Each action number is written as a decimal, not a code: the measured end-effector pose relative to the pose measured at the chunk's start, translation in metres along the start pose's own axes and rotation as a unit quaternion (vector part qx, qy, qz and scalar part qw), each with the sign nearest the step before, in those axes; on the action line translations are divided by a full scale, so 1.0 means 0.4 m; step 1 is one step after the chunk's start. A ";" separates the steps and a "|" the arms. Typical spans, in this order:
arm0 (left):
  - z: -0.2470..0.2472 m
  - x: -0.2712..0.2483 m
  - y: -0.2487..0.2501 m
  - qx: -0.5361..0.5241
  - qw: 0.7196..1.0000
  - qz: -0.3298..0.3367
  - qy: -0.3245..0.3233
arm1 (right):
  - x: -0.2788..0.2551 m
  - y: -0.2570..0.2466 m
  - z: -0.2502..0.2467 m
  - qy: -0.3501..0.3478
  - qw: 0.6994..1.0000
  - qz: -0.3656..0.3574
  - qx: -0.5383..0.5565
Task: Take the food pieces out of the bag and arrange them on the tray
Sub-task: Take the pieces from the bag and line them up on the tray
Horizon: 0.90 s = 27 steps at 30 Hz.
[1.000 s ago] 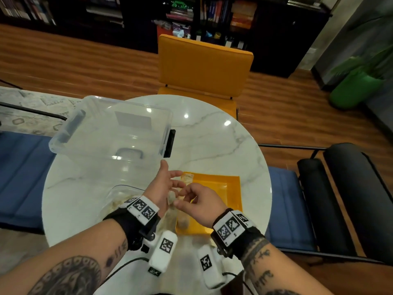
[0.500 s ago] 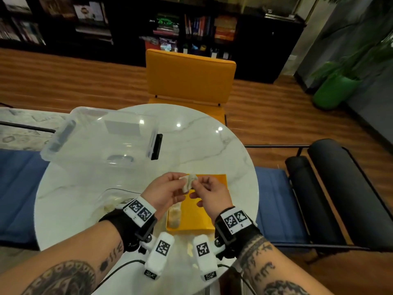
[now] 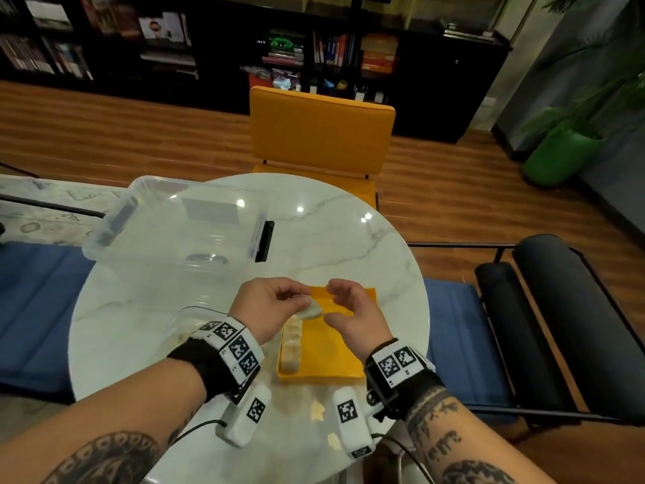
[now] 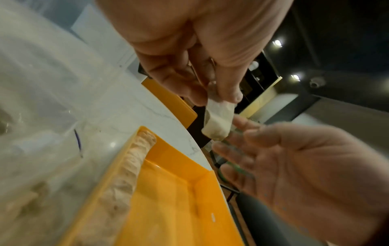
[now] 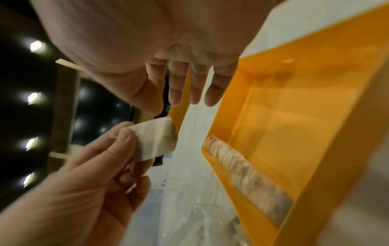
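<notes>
An orange tray [image 3: 335, 347] lies on the marble table near me, with a row of pale food pieces [image 3: 291, 344] along its left wall. My left hand [image 3: 300, 302] hovers over the tray's far left corner and pinches one pale food piece [image 3: 309, 311] between thumb and fingers. The left wrist view shows that piece [image 4: 219, 119] hanging from the fingertips. My right hand [image 3: 331, 302] hangs just to the right of it, fingers relaxed and holding nothing; its fingers [image 5: 189, 86] are nearly straight. The clear bag [image 3: 188, 323] lies left of the tray, partly hidden by my left wrist.
A large clear plastic box [image 3: 174, 221] stands at the table's back left, with a black latch [image 3: 264, 241] on its right side. An orange chair [image 3: 321, 131] sits beyond the round table [image 3: 349, 239]. Dark padded seats flank the table on the right.
Half a second ago both hands held the food piece together. The right hand has let go and drawn away to the right; the left hand keeps the piece.
</notes>
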<state>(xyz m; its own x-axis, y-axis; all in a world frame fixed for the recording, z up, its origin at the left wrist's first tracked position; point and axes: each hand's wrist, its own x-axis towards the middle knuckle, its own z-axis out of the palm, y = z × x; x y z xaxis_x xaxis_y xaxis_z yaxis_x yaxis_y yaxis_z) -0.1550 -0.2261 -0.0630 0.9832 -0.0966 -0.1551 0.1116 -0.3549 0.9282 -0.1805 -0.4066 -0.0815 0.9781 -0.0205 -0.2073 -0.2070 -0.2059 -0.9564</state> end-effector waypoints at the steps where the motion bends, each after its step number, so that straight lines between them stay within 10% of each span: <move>1: 0.000 -0.001 0.001 0.023 1.000 0.010 -0.011 | 0.002 -0.005 0.001 -0.031 0.998 -0.018 -0.057; 27: -0.038 0.019 -0.101 0.137 0.986 -0.040 -0.086 | 0.051 0.034 0.059 -0.110 0.978 0.055 -0.169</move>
<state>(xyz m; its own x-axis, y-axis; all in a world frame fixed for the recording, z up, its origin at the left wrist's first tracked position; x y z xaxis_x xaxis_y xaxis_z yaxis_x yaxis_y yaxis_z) -0.1500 -0.1983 -0.0965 0.9311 -0.2058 -0.3011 0.1212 -0.6039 0.7878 -0.1641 -0.3868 -0.1037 0.9140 0.1420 -0.3801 -0.2555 -0.5265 -0.8109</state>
